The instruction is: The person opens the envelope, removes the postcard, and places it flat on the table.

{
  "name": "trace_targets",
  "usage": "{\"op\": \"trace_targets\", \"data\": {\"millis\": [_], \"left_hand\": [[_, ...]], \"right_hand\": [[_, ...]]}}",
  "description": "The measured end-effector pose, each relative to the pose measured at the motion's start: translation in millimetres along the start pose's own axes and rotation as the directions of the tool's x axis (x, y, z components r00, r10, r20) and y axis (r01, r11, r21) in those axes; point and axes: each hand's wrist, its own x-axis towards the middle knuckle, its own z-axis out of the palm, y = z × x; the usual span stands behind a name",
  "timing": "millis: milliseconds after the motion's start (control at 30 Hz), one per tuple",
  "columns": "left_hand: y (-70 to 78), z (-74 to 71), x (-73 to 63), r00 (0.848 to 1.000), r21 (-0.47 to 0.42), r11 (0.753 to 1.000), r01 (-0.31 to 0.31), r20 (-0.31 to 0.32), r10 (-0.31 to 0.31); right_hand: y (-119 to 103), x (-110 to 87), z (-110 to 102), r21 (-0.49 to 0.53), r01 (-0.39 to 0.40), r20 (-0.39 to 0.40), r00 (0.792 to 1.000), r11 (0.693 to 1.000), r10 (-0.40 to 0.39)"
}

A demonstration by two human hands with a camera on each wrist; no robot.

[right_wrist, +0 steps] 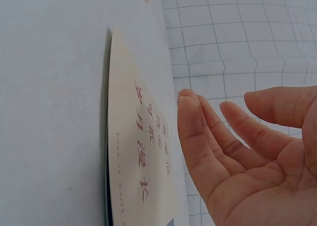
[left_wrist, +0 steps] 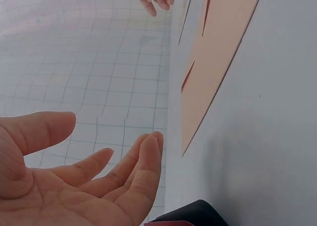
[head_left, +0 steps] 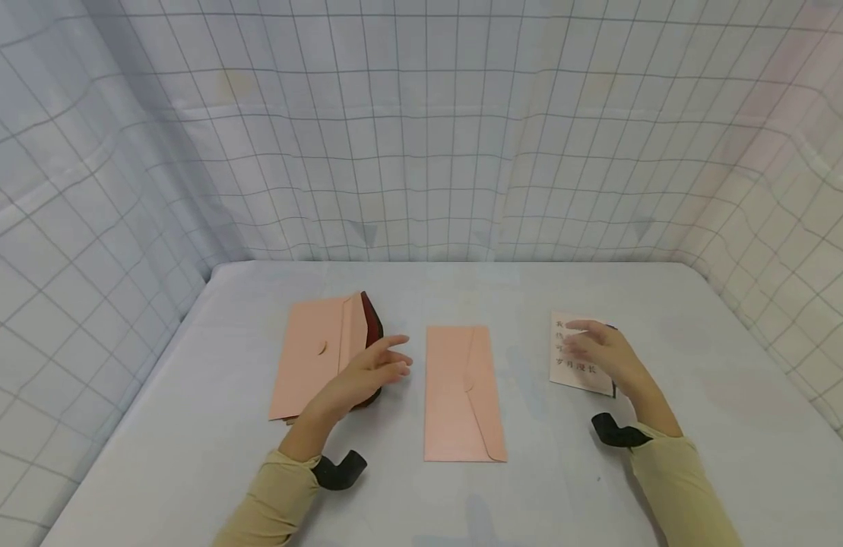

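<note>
My left hand (head_left: pixel 358 382) hovers over the right side of a pink envelope (head_left: pixel 312 357) at the left, its fingers loosely spread and holding nothing. That envelope lies on other flat pieces, and a dark red, dark-edged thing (head_left: pixel 373 315) shows from under its right side, partly hidden by the hand. In the middle of the table lies another pink envelope (head_left: pixel 455 395), flap side up. My right hand (head_left: pixel 609 357) is over a pale card (head_left: pixel 573 377) printed with red Chinese characters and covers part of it. In the right wrist view, the relaxed fingers (right_wrist: pixel 190 129) stand apart from the card.
A white cloth covers the table (head_left: pixel 530 486). Grid-patterned white curtains (head_left: pixel 421 137) hang behind it and along both sides. Black curved pieces (head_left: pixel 342 471) stick out at both wrists, beside the yellowish sleeves (head_left: pixel 681 486).
</note>
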Motion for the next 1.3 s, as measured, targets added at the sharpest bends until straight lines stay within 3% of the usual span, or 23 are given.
{"op": "trace_targets", "data": {"millis": [233, 433, 800, 1033, 1300], "left_hand": [[-4.3, 8.6, 4.0, 0.999, 0.0, 0.999, 0.034, 0.019, -0.034], [-4.5, 11.3, 4.2, 0.998, -0.024, 0.999, 0.044, 0.036, -0.044], [-7.7, 17.6, 5.4, 0.993, -0.051, 0.994, 0.094, 0.073, -0.09], [-11.9, 16.4, 5.8, 0.991, -0.082, 0.995, 0.055, 0.129, -0.044], [-14.6, 18.1, 6.2, 0.99, -0.09, 0.994, 0.059, 0.131, -0.047]], "right_hand": [[-3, -0.7, 0, -0.003, -0.011, 0.004, 1.0, 1.0, 0.011], [-2, -0.8, 1, 0.01, 0.028, 0.011, 1.0, 1.0, -0.028], [-2, -2.3, 8, 0.069, 0.023, 0.069, 0.997, 0.997, -0.028], [-3, -0.6, 12, 0.115, 0.027, 0.1, 0.994, 0.993, -0.039], [-6, 3.4, 20, 0.152, 0.005, 0.149, 0.988, 0.988, -0.028]]}}
